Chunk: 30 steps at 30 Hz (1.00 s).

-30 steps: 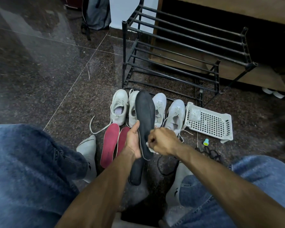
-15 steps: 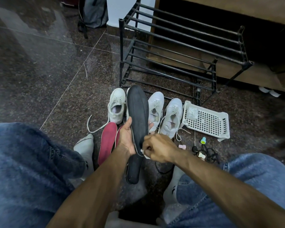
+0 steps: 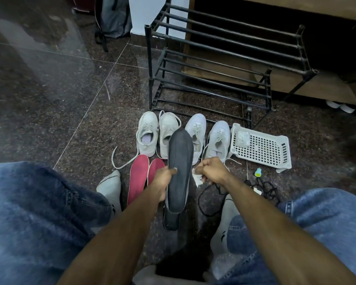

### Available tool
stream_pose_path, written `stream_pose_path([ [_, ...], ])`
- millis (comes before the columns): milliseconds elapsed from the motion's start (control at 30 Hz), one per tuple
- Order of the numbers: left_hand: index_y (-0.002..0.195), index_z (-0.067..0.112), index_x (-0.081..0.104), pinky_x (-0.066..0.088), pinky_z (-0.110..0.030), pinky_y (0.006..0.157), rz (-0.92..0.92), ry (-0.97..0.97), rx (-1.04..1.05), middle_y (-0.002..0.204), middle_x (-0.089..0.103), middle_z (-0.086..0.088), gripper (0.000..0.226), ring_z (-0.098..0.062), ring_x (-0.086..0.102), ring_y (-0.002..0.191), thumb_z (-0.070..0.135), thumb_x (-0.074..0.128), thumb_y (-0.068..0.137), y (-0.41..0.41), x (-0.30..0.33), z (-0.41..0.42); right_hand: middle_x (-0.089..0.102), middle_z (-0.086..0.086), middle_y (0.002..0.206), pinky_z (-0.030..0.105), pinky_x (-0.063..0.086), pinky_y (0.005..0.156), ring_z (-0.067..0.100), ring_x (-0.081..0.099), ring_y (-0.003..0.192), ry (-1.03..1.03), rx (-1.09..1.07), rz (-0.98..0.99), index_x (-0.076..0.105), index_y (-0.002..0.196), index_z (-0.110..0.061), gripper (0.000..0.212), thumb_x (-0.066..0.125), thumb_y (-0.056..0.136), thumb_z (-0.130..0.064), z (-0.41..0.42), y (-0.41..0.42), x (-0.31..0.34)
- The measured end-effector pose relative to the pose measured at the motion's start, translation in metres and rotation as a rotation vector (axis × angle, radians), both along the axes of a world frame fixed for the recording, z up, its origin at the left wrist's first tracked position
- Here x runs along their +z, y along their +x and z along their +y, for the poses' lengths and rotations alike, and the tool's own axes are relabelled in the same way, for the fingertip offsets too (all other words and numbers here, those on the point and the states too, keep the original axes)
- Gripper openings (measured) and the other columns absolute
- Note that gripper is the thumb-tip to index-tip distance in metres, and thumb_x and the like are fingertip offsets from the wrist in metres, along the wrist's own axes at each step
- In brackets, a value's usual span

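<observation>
Gripping black insole (image 3: 181, 153) in left hand (image 3: 162, 178), thumb pressed across the front face near the left edge, fingers curled behind. Held off the dark stone floor (image 3: 70, 120) between two denim knees, toe end pointing away and overlapping in view the middle two of four white sneakers (image 3: 147, 132), heel end low between two socked feet; cannot tell whether that heel end meets the floor. Clenching a crumpled white wipe (image 3: 197, 179) in right hand (image 3: 212, 170), fist tight around it, just beside the insole's right edge; contact between wipe and edge not clear. Lying flat just left of the left hand: two red insoles (image 3: 138, 177), side by side, long edges nearly touching. Crowding the right side: white slotted basket (image 3: 261, 153) close beside the rightmost sneaker, a small teal-and-yellow item (image 3: 257, 172) just off its near rim, a tangle of black cable (image 3: 210, 199) under the right wrist. Standing right behind the sneaker toes: black bar shoe rack (image 3: 214, 64), bottom rail near them. Leaving wide bare floor only to the left, beyond a loose lace trailing from the leftmost sneaker.
</observation>
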State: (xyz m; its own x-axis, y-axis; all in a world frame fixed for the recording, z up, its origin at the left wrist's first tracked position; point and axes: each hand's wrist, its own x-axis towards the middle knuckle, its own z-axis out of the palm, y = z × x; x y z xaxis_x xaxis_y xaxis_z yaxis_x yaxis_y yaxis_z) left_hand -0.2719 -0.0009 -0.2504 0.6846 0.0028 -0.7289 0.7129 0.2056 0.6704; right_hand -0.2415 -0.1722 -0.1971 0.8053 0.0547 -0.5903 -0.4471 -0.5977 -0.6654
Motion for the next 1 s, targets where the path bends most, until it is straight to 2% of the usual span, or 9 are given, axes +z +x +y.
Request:
stream_pose_path([
  [67, 0.12, 0.006, 0.062, 0.052, -0.048, 0.095, 0.053, 0.071, -0.088, 0.113, 0.069, -0.014, 0.031, -0.032, 0.067, 0.103, 0.017, 0.062, 0.091, -0.009, -0.021, -0.001, 0.062, 0.01, 0.06, 0.019, 0.037, 0.036, 0.012, 0.054, 0.041, -0.053, 0.033, 0.087, 0.068, 0.083, -0.001, 0.004, 0.069, 0.084, -0.005, 0.002, -0.008, -0.014],
  [133, 0.127, 0.005, 0.059, 0.051, -0.048, 0.097, 0.101, 0.142, -0.116, 0.119, 0.067, -0.015, 0.055, -0.031, 0.066, 0.105, 0.023, 0.073, 0.076, -0.015, -0.066, -0.001, 0.063, 0.011, 0.06, 0.02, 0.038, 0.035, 0.016, 0.056, 0.044, -0.072, 0.054, 0.178, 0.068, 0.082, -0.001, 0.005, 0.07, 0.083, -0.005, 0.003, -0.018, -0.027],
  [233, 0.131, 0.006, 0.055, 0.049, -0.048, 0.1, 0.148, 0.152, -0.122, 0.125, 0.064, -0.015, 0.07, -0.031, 0.064, 0.11, 0.024, 0.077, 0.068, -0.019, -0.124, -0.001, 0.06, 0.011, 0.054, 0.02, 0.033, 0.036, 0.02, 0.054, 0.042, -0.016, -0.046, 0.244, 0.065, 0.072, -0.004, 0.01, 0.071, 0.08, -0.003, 0.001, -0.027, -0.046],
  [367, 0.119, 0.008, 0.062, 0.049, -0.045, 0.099, 0.207, 0.126, -0.164, 0.117, 0.068, -0.009, 0.035, -0.028, 0.064, 0.108, 0.017, 0.071, 0.087, -0.027, -0.065, -0.006, 0.06, 0.007, 0.062, 0.02, 0.028, 0.04, 0.015, 0.052, 0.043, 0.114, -0.246, 0.303, 0.066, 0.075, -0.005, 0.006, 0.068, 0.081, -0.003, -0.002, -0.031, -0.06],
  [567, 0.123, 0.019, 0.062, 0.046, -0.05, 0.099, 0.305, 0.186, -0.279, 0.117, 0.068, -0.004, 0.037, -0.026, 0.062, 0.11, 0.024, 0.07, 0.087, -0.025, -0.085, -0.014, 0.058, 0.01, 0.06, 0.018, 0.029, 0.041, 0.016, 0.048, 0.044, 0.087, -0.345, 0.395, 0.063, 0.069, -0.008, 0.014, 0.071, 0.08, -0.005, -0.007, -0.037, -0.092],
  [767, 0.117, 0.02, 0.065, 0.043, -0.03, 0.078, 0.3, 0.186, -0.405, 0.108, 0.066, -0.001, 0.025, -0.018, 0.059, 0.096, 0.013, 0.059, 0.094, -0.021, -0.1, -0.033, 0.058, 0.015, 0.063, 0.017, 0.027, 0.038, 0.019, 0.051, 0.045, 0.07, -0.396, 0.403, 0.061, 0.068, -0.007, 0.014, 0.07, 0.08, -0.005, -0.017, -0.042, -0.12],
  [867, 0.111, 0.019, 0.068, 0.045, -0.027, 0.076, 0.318, 0.166, -0.511, 0.105, 0.067, -0.003, 0.023, -0.018, 0.061, 0.094, 0.011, 0.059, 0.092, -0.017, -0.11, -0.044, 0.053, 0.009, 0.049, 0.014, 0.025, 0.033, 0.014, 0.048, 0.034, 0.066, -0.458, 0.367, 0.055, 0.061, -0.006, 0.025, 0.069, 0.082, -0.001, -0.021, -0.043, -0.135],
  [933, 0.115, 0.008, 0.066, 0.046, -0.013, 0.06, 0.271, 0.183, -0.522, 0.103, 0.065, -0.008, 0.024, -0.014, 0.059, 0.079, 0.005, 0.058, 0.092, -0.012, -0.115, -0.052, 0.049, 0.005, 0.038, 0.014, 0.026, 0.032, 0.011, 0.045, 0.027, 0.054, -0.507, 0.357, 0.052, 0.057, -0.003, 0.03, 0.066, 0.083, 0.004, -0.024, -0.041, -0.143],
  [1000, 0.115, 0.006, 0.063, 0.043, -0.008, 0.048, 0.227, 0.25, -0.479, 0.105, 0.066, -0.012, 0.023, -0.011, 0.055, 0.072, 0.005, 0.059, 0.093, -0.006, -0.117, -0.057, 0.05, 0.008, 0.044, 0.018, 0.031, 0.037, 0.016, 0.047, 0.033, 0.026, -0.509, 0.369, 0.053, 0.055, -0.006, 0.031, 0.068, 0.081, 0.002, -0.027, -0.037, -0.153],
])
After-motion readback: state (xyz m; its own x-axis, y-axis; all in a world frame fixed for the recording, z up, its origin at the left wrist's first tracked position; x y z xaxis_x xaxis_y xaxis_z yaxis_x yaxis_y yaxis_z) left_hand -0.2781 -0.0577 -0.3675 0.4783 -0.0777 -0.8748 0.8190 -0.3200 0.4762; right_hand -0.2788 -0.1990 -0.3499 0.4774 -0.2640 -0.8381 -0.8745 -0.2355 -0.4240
